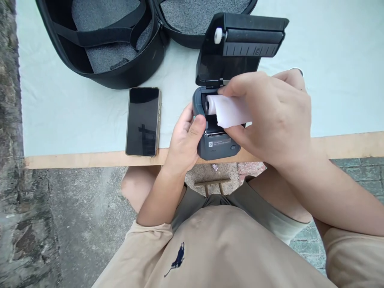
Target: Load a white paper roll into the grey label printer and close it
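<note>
A small dark grey label printer (218, 149) is at the table's front edge with its black lid (255, 36) swung up. My left hand (187, 138) grips the printer's left side, thumb on the rim. Inside the paper bay lies a white paper roll (229, 110), its loose end hanging toward me. My right hand (273, 112) reaches over the bay from the right, thumb and fingers closed around the roll's right part. That end of the roll and the bay's right side are hidden behind the hand.
A phone (143, 122) with a dark screen lies left of the printer, near the wooden table edge (90, 161). Behind it stands an open black zip case (120, 72) with grey foam and a strap. A pale cloth (339, 80) covers the table.
</note>
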Demonstrator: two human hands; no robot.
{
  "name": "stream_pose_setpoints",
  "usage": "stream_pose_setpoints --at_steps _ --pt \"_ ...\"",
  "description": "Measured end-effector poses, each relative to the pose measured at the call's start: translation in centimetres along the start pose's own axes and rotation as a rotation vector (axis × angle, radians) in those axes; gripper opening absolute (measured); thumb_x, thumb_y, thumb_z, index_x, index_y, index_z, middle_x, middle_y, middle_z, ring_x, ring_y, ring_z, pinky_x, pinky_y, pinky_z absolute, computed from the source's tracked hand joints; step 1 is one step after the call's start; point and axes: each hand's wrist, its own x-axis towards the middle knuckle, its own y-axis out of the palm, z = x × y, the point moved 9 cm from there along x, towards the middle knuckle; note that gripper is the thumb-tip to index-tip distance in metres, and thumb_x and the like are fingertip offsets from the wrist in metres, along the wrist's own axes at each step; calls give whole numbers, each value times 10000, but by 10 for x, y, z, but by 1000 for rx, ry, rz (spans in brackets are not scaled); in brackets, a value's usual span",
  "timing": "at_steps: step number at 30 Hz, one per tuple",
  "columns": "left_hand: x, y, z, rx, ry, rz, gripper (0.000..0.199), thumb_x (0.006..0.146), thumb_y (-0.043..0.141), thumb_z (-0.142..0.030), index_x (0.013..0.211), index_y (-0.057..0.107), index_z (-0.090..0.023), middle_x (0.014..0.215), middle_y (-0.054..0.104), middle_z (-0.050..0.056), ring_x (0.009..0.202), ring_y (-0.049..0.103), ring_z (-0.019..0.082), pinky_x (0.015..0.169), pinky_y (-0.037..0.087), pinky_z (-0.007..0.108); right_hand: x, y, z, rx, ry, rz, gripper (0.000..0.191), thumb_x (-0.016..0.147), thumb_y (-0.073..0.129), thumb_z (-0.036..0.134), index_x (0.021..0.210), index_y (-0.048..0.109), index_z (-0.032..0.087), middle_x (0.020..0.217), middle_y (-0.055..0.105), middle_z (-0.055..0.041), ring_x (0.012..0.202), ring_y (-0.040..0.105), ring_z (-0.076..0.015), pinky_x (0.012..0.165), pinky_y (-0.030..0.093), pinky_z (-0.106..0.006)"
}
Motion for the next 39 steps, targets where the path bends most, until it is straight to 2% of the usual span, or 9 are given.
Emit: stream_pose_setpoints --at_steps 4,7,12,16,23,27,31,34,39 --pt "1 0 -2 -13 4 0 341 909 481 -446 1169 538 -233 1110 640 41 1311 490 234 1068 463 367 1 4 -2 111 -55 43 117 836 488 139 906 552 206 1037 661 14 865 649 -151 654 459 -298" --pt "1 0 -1 -3 -19 4 363 897 487 -477 1167 538 -239 1132 638 41 1331 467 238 1058 468 359 -2 2 -5 189 -60 5 142 849 478 149 882 598 216 926 638 3 852 643 -144 665 513 -303" --pt "1 -4 0 9 -49 -60 343 900 470 -490 1126 554 -246 1146 642 38 1346 445 231 1050 459 338 -8 0 -4 342 -81 -42 136 820 514 95 859 591 200 880 635 -24 963 658 -176 793 600 -342" --pt "0 -4 -1 -35 -56 -96 326 912 435 -474 1106 555 -241 1103 655 38 1329 461 229 1009 487 331 -13 -2 3 503 -175 -74 121 796 558 84 846 586 191 807 585 -20 990 638 -179 985 569 -393" --pt "-3 -4 -1 7 -77 -26 357 817 643 -322 1135 507 -234 1021 676 38 1124 627 240 838 574 310 -22 0 6 638 -245 -73 115 832 574 255 914 593 178 909 573 -41 1062 594 -195 1048 511 -453" --pt "-2 -8 0 24 -26 -8 410 785 674 -306 1154 512 -231 998 688 43 1061 665 257 803 594 324 -22 4 -14 694 17 -119 168 831 559 297 976 589 217 980 547 -65 1055 551 -202 1019 501 -449" --pt "-1 -12 3 27 28 -3 429 757 693 -312 1145 526 -237 1008 693 42 1064 666 267 811 603 335 -29 33 -29 887 313 38 444 799 603 320 1217 462 271 1198 476 -69 1147 495 -198 855 562 -351" --pt "-1 -15 4 52 32 -27 446 738 705 -338 1134 523 -244 1033 686 40 1101 648 275 832 598 343 -34 50 -23 1118 346 175 568 814 601 328 1316 333 325 1375 362 -63 1149 507 -163 805 576 -275" --pt "-2 -14 2 26 29 -31 496 720 720 -329 1160 505 -248 1036 662 42 1123 629 273 784 595 311 -36 57 -18 1253 289 271 599 811 606 274 1328 311 338 1418 317 -55 1054 561 -132 748 583 -243"
